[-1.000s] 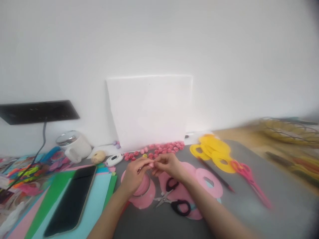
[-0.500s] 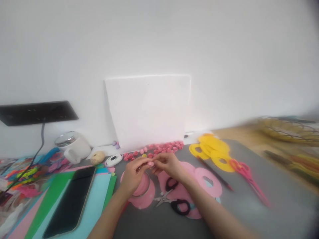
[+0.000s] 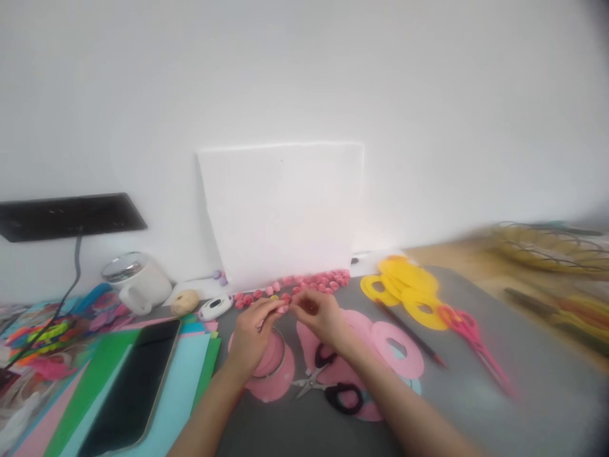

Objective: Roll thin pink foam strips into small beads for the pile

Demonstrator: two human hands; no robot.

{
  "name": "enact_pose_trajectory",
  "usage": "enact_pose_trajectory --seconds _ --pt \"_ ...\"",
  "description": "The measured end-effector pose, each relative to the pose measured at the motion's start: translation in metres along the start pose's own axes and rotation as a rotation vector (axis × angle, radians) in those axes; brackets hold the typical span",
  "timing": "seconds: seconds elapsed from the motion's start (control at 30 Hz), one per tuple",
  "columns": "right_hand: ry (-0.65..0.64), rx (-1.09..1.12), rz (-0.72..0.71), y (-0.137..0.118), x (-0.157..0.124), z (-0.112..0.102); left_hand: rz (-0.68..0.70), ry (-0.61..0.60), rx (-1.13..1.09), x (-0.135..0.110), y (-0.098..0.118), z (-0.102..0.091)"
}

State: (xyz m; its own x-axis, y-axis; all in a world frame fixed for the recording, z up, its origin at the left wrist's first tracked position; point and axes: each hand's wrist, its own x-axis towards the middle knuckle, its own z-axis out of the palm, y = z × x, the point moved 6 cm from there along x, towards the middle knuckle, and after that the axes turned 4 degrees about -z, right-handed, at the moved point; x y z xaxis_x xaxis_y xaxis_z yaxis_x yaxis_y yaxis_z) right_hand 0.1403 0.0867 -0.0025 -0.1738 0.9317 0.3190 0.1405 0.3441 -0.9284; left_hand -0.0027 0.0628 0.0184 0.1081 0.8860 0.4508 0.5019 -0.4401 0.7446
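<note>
My left hand [image 3: 254, 333] is closed in a pinch on a small pink paper piece [image 3: 283, 309], of which only a bit shows at the fingertips. Beside it, my right hand [image 3: 321, 318] is pinched too, its fingertips close to the same piece; whatever they grip is too small to make out. Under my left hand lies a round pink stack [image 3: 270, 377] with a ring-shaped rim. Black-handled scissors [image 3: 311, 384] lie partly open below the hands, on pink paper shapes [image 3: 354, 327]. Behind my fingers runs a row of small pink paper rolls [image 3: 323, 279].
A phone [image 3: 133, 387] rests on coloured paper sheets [image 3: 190, 374] at left, near a white mug [image 3: 147, 285]. To the right lie yellow paper rings [image 3: 409, 282], a pencil [image 3: 412, 333] and pink scissors [image 3: 478, 346]. A white board [image 3: 285, 212] leans on the wall.
My right fingertips have drawn slightly apart from the pink paper piece, which stays at my left fingertips. The view has shifted very slightly.
</note>
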Motion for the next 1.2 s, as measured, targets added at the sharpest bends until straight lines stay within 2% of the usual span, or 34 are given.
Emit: enact_pose_trajectory --seconds 0.17,0.3,0.47,0.77,1.2 --pt "-0.11 0.17 0.133 0.004 -0.001 0.007 0.048 -0.015 0.016 0.0 0.004 0.0" --pt "-0.122 0.251 0.177 0.006 -0.001 0.007 0.052 -0.054 -0.007 -0.001 0.006 0.001" --pt "-0.147 0.354 0.226 0.005 -0.001 0.007 0.046 -0.042 -0.037 0.0 0.006 -0.001" --pt "-0.149 0.35 0.24 0.003 -0.002 0.006 0.035 -0.072 -0.042 -0.001 0.006 0.0" --pt "-0.158 0.321 0.226 0.007 -0.002 0.006 0.103 -0.071 -0.02 -0.001 0.012 0.002"
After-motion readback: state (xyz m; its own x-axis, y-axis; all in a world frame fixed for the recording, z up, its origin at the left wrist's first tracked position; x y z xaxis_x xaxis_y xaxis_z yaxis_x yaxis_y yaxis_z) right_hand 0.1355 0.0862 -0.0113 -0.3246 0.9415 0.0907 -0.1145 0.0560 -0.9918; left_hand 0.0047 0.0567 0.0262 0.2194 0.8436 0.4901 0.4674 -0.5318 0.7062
